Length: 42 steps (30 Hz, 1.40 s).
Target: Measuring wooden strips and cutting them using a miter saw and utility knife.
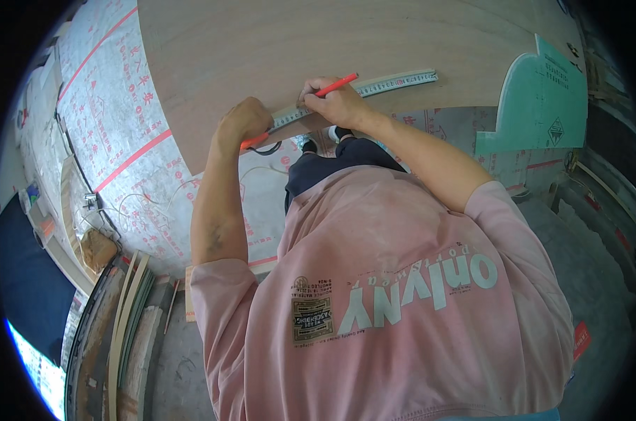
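Note:
My left hand (pixel 245 119) is closed around the orange and black case of a tape measure (pixel 256 141), by the near edge of a large brown wood board (pixel 318 35). From it the pale tape blade (pixel 395 83) runs to the right over the board, its free end lying flat. My right hand (pixel 334 104) grips a red pencil (pixel 337 85), which slants up to the right. The fingers of that hand pinch close over the blade, and their tips are partly hidden. A thin pale strip shows along the blade's far side.
On the right a green sheet (pixel 532 105) with a curved edge overlaps the board. White printed floor film (pixel 139 133) with red lines lies below, with a thin cable (pixel 146 200) across it. Long wood strips (pixel 125 330) stand at lower left, near a brown block (pixel 98 250).

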Available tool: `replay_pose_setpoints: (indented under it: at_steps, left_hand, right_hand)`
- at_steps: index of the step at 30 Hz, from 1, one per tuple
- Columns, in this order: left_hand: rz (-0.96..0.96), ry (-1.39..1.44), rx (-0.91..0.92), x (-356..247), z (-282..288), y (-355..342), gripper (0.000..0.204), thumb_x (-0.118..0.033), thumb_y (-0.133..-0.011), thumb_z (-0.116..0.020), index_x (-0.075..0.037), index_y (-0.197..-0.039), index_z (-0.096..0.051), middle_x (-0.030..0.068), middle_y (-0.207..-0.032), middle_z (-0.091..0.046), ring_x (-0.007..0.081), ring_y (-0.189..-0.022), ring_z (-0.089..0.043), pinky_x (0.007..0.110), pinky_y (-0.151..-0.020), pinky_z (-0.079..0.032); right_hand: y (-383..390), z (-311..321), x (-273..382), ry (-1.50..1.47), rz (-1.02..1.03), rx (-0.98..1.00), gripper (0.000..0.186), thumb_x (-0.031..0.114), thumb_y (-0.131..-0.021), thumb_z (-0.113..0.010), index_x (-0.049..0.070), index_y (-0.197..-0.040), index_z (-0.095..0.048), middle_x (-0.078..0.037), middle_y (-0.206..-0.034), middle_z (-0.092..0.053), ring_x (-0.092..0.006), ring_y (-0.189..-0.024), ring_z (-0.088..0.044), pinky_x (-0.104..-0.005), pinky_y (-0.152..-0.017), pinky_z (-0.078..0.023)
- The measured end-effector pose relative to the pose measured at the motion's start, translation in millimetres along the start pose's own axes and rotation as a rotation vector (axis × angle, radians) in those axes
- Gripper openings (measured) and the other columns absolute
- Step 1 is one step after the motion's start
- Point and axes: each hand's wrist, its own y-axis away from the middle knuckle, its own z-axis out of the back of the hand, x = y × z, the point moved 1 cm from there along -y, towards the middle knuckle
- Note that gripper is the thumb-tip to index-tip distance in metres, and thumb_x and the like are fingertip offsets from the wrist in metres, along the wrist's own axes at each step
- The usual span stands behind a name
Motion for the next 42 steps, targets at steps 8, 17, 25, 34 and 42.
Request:
replay_pose_setpoints:
  at_steps: [8, 17, 25, 34, 42]
  left_hand:
    - [0.01, -0.009, 0.001, -1, 3, 1, 0.03, -0.021, -0.072, -0.067, 0.003, -0.089, -0.073, 0.0252, -0.084, -0.069, 0.0356, -0.08, -0.069, 0.042, -0.074, -0.052]
    - [-0.095, -0.053, 0.05, 0, 5, 1, 0.029, -0.021, -0.073, -0.067, 0.004, -0.086, -0.071, 0.0247, -0.08, -0.068, 0.0338, -0.074, -0.068, 0.043, -0.07, -0.051]
    - [0.006, 0.031, -0.012, 4, -1, -5, 0.028, -0.021, -0.073, -0.067, 0.004, -0.085, -0.072, 0.0238, -0.078, -0.067, 0.0333, -0.072, -0.067, 0.043, -0.07, -0.051]
    - [0.004, 0.019, 0.02, 1, 2, -1, 0.028, -0.021, -0.072, -0.068, 0.003, -0.086, -0.072, 0.0251, -0.08, -0.068, 0.0349, -0.074, -0.068, 0.043, -0.071, -0.052]
    - [0.02, 0.009, 0.008, 2, -1, -3, 0.029, -0.021, -0.073, -0.068, 0.003, -0.087, -0.073, 0.024, -0.08, -0.068, 0.0334, -0.074, -0.068, 0.042, -0.072, -0.052]
  right_hand:
    - [-1, 3, -1, -0.025, -0.049, 0.021, 0.02, 0.021, -0.086, -0.061, 0.002, -0.089, -0.069, -0.011, -0.087, -0.069, -0.0244, -0.084, -0.066, -0.0346, -0.077, -0.05]
    - [2, -2, -2, 0.02, -0.016, 0.032, 0.022, 0.025, -0.085, -0.063, 0.005, -0.089, -0.068, -0.013, -0.088, -0.069, -0.0302, -0.086, -0.066, -0.0376, -0.078, -0.051]
    - [1, -3, -4, 0.016, -0.008, 0.039, 0.023, 0.026, -0.084, -0.063, 0.005, -0.089, -0.069, -0.013, -0.087, -0.07, -0.0309, -0.084, -0.066, -0.0382, -0.077, -0.051]
    - [1, -4, -6, 0.021, 0.01, 0.026, 0.023, 0.026, -0.085, -0.064, 0.004, -0.089, -0.069, -0.013, -0.087, -0.069, -0.0299, -0.084, -0.066, -0.0378, -0.077, -0.051]
    - [3, -3, -3, 0.021, -0.005, 0.038, 0.021, 0.025, -0.085, -0.064, 0.005, -0.09, -0.069, -0.013, -0.089, -0.07, -0.0298, -0.086, -0.067, -0.0375, -0.078, -0.051]
